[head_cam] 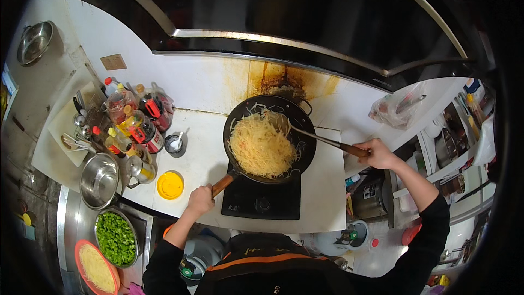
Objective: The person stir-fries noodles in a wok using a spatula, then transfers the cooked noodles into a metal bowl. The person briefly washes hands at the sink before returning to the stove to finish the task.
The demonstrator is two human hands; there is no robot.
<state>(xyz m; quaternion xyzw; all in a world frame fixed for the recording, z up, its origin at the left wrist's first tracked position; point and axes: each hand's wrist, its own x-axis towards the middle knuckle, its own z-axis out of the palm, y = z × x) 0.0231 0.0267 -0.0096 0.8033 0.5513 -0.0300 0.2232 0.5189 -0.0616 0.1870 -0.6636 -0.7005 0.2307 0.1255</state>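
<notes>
A black wok point(309, 147) stands on a black cooktop point(262, 203) and holds a heap of pale yellow shredded food point(262, 145), with loose strands along its sides. My left hand point(201, 199) is closed around the wok's wooden handle point(223, 185), at the lower left of the wok. My right hand point(376, 153) grips the wooden handle of a long metal spatula point(319, 137); its head is partly hidden in the food, at the wok's upper right side.
Sauce bottles point(141, 127), a yellow lid point(170, 185), a small dark cup point(175, 144) and a steel bowl point(99, 181) stand left. Below them are chopped green peppers point(116, 238) and a red basket point(77, 250) of pale shreds. A range hood point(266, 37) hangs overhead.
</notes>
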